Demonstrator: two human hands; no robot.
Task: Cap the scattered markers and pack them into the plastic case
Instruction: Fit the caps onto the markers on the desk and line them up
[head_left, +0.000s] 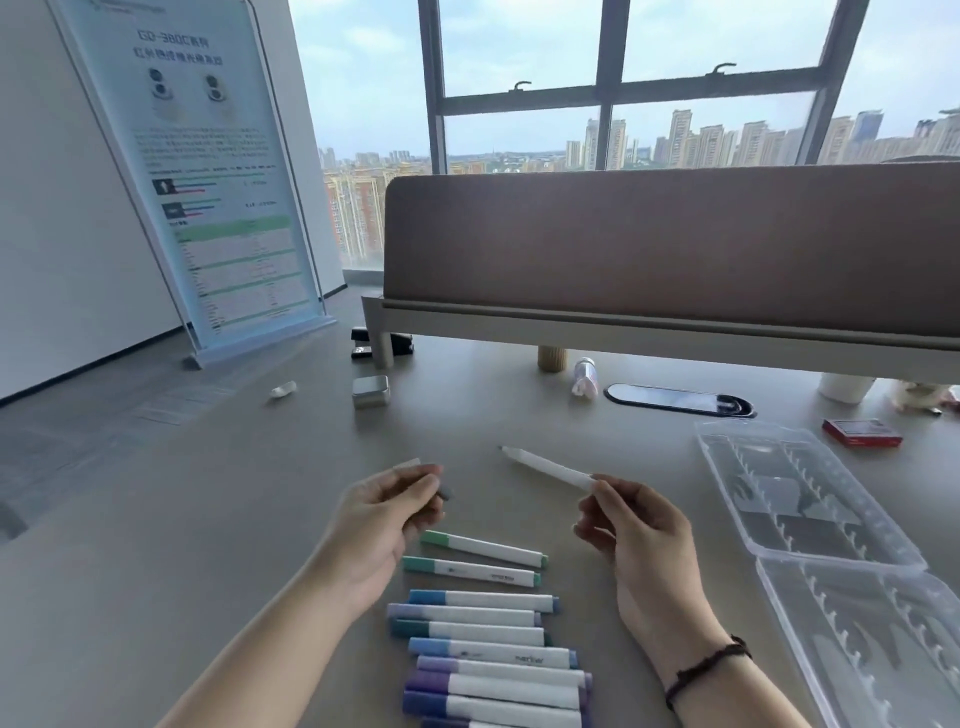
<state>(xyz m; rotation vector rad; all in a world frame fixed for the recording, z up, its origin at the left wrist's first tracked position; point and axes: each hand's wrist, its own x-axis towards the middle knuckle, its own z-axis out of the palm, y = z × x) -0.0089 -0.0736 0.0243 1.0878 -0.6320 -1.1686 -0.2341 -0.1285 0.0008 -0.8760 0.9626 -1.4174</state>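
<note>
Nearest, left of the case: a row of capped markers lying side by side on the table, none packed yet. Case itself open flat, both ribbed halves bare.

Just beyond the row, also left of the case:
- Left hand, fingers curled round a small grey piece, most likely the cap; too blurred to read which way its mouth faces.
- Right hand, nearer the case, pinching the rear end of an uncapped marker between thumb and fingertips, barrel lifted off the table, tip aimed away from the case and towards the far side.

Step in hand, by the look of it: capping this marker, then adding it to the row or the case.

To do it well:
- Shift the right-hand pinch further up the barrel first; a hold at the very end gives little control and lets the tip wander.
- Turn the cap so its open mouth faces the tip, and check that before closing the gap.
- Line cap and barrel on one axis, then bring the two hands together rather than stabbing with one.
- Keep the tip off fingers and table to avoid ink marks.
- Push straight until the cap seats fully; a skewed push risks a half-closed cap.
- Match the marker's direction to the ribs when laying it in the case.

Farther off, left of the case: a small tin. Behind the case's far edge: a red box.
</note>
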